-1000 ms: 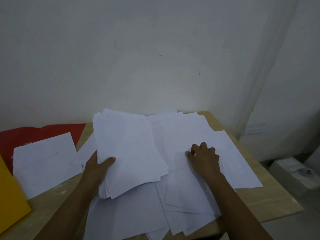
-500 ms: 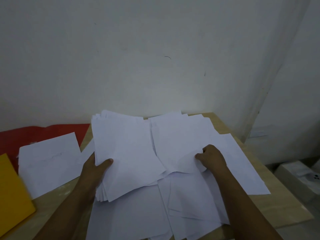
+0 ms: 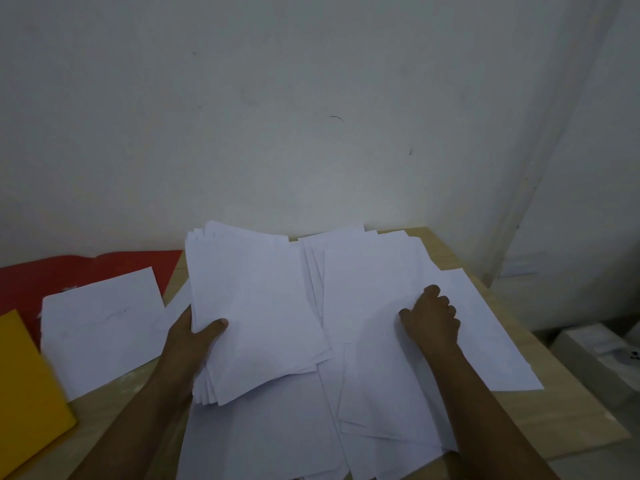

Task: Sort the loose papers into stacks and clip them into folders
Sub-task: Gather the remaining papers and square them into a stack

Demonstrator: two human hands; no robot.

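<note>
A wooden tabletop (image 3: pixel 540 424) is seen from above, pushed against a pale wall (image 3: pixel 311 116), with white papers spread over most of it.

A thick stack of papers (image 3: pixel 256 306) is gripped at its left edge by the left hand (image 3: pixel 194 337): the thumb is laid across the top sheet and the fingers are curled out of sight beneath. The stack is fanned unevenly along its near edge and is lifted slightly above the sheets under it.

To the right, loose papers (image 3: pixel 374 403) are scattered in overlapping layers from the far edge of the tabletop to the near one. The top sheet (image 3: pixel 367 292) of this spread is held at its right edge by the right hand (image 3: pixel 433 317), whose fingers (image 3: pixel 445 303) are curled; the sheet appears to be pinched between thumb and fingers (the exact contact is hidden by the hand).

At the left, a single white sheet (image 3: pixel 100 327) is lying partly on a red folder (image 3: pixel 86 268), which is set against the wall. A yellow folder (image 3: pixel 27 386) is placed nearer, at the left edge of the view, just beside that sheet.

Beyond the right edge of the tabletop, a pale box (image 3: pixel 602 355) is seen lower down, its details too blurred to tell.
</note>
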